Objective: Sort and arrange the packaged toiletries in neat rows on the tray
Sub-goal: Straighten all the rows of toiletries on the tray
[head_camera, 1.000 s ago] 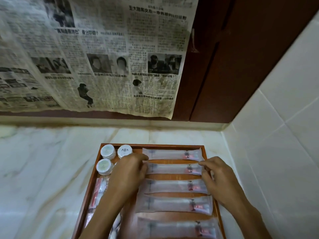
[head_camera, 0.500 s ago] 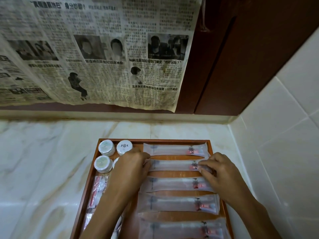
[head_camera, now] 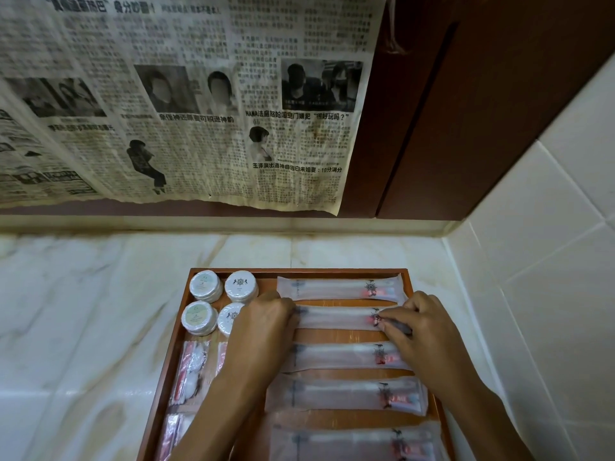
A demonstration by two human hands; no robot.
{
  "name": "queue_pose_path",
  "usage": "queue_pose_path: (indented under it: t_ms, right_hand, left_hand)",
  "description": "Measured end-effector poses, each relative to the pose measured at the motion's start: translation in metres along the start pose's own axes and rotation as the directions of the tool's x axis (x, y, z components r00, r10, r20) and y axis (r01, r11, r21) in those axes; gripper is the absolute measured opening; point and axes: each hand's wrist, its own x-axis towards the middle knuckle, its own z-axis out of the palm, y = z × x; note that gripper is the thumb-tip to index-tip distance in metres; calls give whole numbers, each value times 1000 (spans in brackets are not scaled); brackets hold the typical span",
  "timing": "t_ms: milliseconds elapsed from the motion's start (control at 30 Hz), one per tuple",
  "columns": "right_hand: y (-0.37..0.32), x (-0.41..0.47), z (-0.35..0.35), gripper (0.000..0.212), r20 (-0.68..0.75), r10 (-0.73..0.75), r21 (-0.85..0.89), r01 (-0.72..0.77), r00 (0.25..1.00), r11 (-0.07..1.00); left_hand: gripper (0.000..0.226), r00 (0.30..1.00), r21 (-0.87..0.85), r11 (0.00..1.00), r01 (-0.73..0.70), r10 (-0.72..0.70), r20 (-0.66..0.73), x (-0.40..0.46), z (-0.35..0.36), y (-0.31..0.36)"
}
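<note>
A wooden tray (head_camera: 293, 273) lies on the marble counter. Several long frosted toothbrush packets lie in a column on its right side. My left hand (head_camera: 263, 324) pinches the left end of the second toothbrush packet (head_camera: 336, 318), and my right hand (head_camera: 416, 322) pinches its right end. The top packet (head_camera: 339, 288) lies just beyond it and the third packet (head_camera: 339, 357) just nearer. Several round white soap packs (head_camera: 205, 286) sit in the tray's far left corner. Small red-and-white sachets (head_camera: 191, 371) lie below them, partly hidden by my left forearm.
The tray sits in a corner: a white tiled wall (head_camera: 545, 294) runs close along its right, and a newspaper sheet (head_camera: 186, 104) hangs over a dark wooden cabinet (head_camera: 466, 104) behind. Marble counter (head_camera: 83, 327) stretches to the left.
The camera has tilted down and the tray appears nearer. Both hands stay on the ends of the second packet, with the right fingers closing further over its end.
</note>
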Motion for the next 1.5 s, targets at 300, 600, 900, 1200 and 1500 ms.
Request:
queue_pose_path:
  t_ms: [300, 600, 900, 1200, 1500]
  right_hand:
    - [3, 2, -3, 21, 7, -7, -15, 7, 1000, 1000]
    - [6, 32, -9, 10, -67, 44, -137, -53, 997, 989]
    - [3, 36, -3, 21, -75, 117, -213, -131, 990, 968]
    - [-2, 34, -3, 21, -75, 152, -172, -163, 986, 972]
    - [1, 28, -5, 7, -100, 97, -143, -111, 990, 983]
  left_hand:
    - [17, 998, 31, 999, -18, 20, -52, 4, -3, -1]
    - [14, 998, 68, 998, -7, 11, -54, 40, -4, 2]
    - [12, 997, 50, 999, -17, 20, -71, 44, 8, -2]
    - [3, 995, -8, 1000, -27, 26, -92, 42, 8, -3]
    - [20, 999, 112, 993, -32, 36, -38, 33, 3, 1]
